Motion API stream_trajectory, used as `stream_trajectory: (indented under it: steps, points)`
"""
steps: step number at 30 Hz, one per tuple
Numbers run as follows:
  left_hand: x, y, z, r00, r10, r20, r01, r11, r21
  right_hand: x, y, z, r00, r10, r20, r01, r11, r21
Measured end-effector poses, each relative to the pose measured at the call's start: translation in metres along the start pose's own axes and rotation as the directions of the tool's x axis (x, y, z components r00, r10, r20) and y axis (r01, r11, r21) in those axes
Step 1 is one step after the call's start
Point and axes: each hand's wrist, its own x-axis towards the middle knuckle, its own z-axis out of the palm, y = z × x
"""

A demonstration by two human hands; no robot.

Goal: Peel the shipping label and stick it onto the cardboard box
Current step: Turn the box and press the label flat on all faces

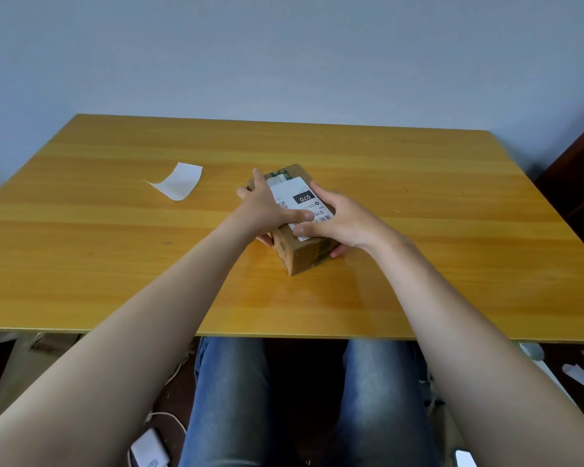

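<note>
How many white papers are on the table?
2. One curled paper lies alone on the table, left of the box. The label sits on top of the box, under both hands.

counter (418, 183) | obstacles: cardboard box (300, 254) at centre, left hand (267, 205) and right hand (338, 220) flat across its top; curled white backing sheet (177, 182) at 10 o'clock, well apart from box | free room: bare surface from 12 through 6 o'clock, near strip at 7–8 o'clock
</note>
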Motion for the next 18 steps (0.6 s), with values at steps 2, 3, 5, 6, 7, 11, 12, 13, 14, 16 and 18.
stream_trajectory:
  steps: [2,3,5,6,7,11,12,13,14,16,18]
  points:
    - [-0.001,0.0,-0.001,1.0,-0.01,0.013,0.01,1.0,0.015,0.0,-0.003,-0.003,0.998,0.001,0.055,0.001,0.999,-0.032]
    - [0.0,0.0,-0.001,1.0,-0.011,0.021,0.011,1.0,0.021,0.0,-0.004,-0.004,0.997,0.003,0.078,0.001,0.999,-0.046]
    - [0.0,0.001,-0.002,0.999,-0.004,0.044,0.002,0.999,0.038,0.0,-0.005,-0.006,0.995,0.003,0.103,0.003,0.998,-0.063]
    - [0.0,0.0,-0.002,0.999,0.0,0.053,-0.003,0.999,0.047,0.001,-0.004,-0.006,0.994,0.0,0.107,0.007,0.998,-0.063]
    - [0.0,0.0,-0.003,0.998,0.006,0.058,-0.009,0.999,0.048,0.002,-0.002,-0.005,0.994,-0.005,0.106,0.011,0.998,-0.058]
    - [0.0,-0.004,-0.004,1.0,0.019,0.017,-0.019,1.0,0.015,0.003,0.002,-0.007,0.994,-0.03,0.109,0.034,0.999,-0.036]
    - [0.0,-0.005,-0.005,1.0,0.015,-0.006,-0.015,1.0,0.006,0.003,0.002,-0.009,0.993,-0.04,0.114,0.045,0.998,-0.042]
    - [0.0,-0.007,-0.007,1.0,0.008,-0.029,-0.008,1.0,0.006,0.003,0.001,-0.011,0.992,-0.051,0.114,0.058,0.997,-0.056]
    - [0.0,-0.009,-0.008,0.999,0.001,-0.053,-0.001,1.0,0.009,0.003,0.001,-0.014,0.992,-0.064,0.105,0.072,0.994,-0.077]
    - [0.001,-0.012,-0.01,0.994,0.001,-0.109,0.0,1.0,0.007,0.004,0.003,-0.02,0.995,-0.088,0.052,0.094,0.987,-0.132]
    - [0.002,-0.013,-0.009,0.986,0.002,-0.164,0.008,0.998,0.059,0.007,0.005,-0.025,0.996,-0.09,-0.014,0.087,0.987,-0.137]
